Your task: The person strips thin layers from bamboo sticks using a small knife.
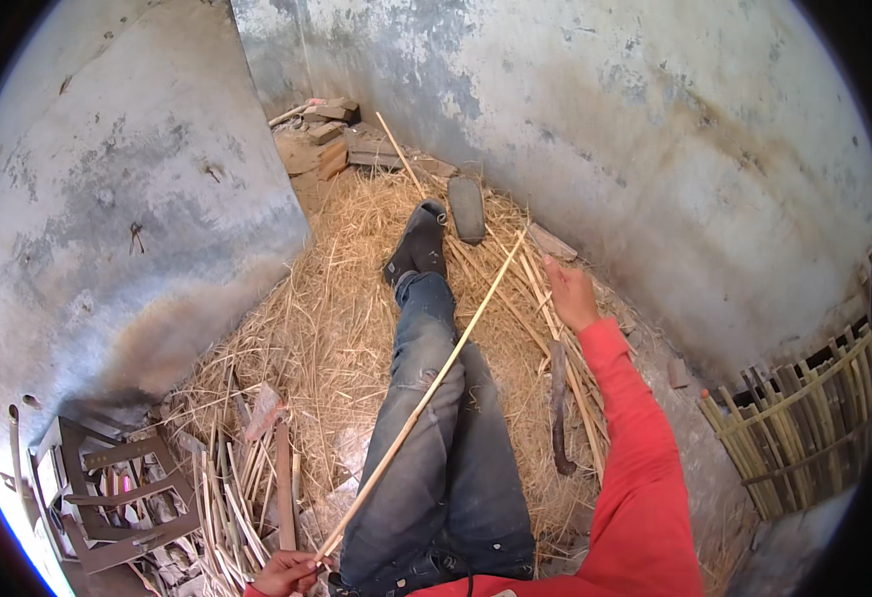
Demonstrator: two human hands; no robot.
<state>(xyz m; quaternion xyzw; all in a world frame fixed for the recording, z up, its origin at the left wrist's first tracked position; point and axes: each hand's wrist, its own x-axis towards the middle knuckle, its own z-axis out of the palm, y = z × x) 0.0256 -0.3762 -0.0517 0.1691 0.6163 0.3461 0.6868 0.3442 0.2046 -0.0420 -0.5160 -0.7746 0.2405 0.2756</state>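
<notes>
A long, thin, pale bamboo strip (426,396) slants across my outstretched legs. Its near end is pinched in my left hand (289,574) beside my hip. Beyond my knees, the far end rises towards my right hand (572,296), which sits just to the right of it, apart from the strip. The fingers of that hand are curled with the thumb side up; whatever they may hold is too small to see. Below it, a dark, curved, stick-like tool (560,408) lies beside several loose bamboo strips (587,406).
Straw and shavings (331,289) cover the floor. A grey oblong block (467,211) lies by my foot. Split sticks (225,507) and a dark metal frame (122,493) are at left. A woven bamboo basket (799,423) stands at right. Walls (645,129) enclose the corner, with bricks (328,129).
</notes>
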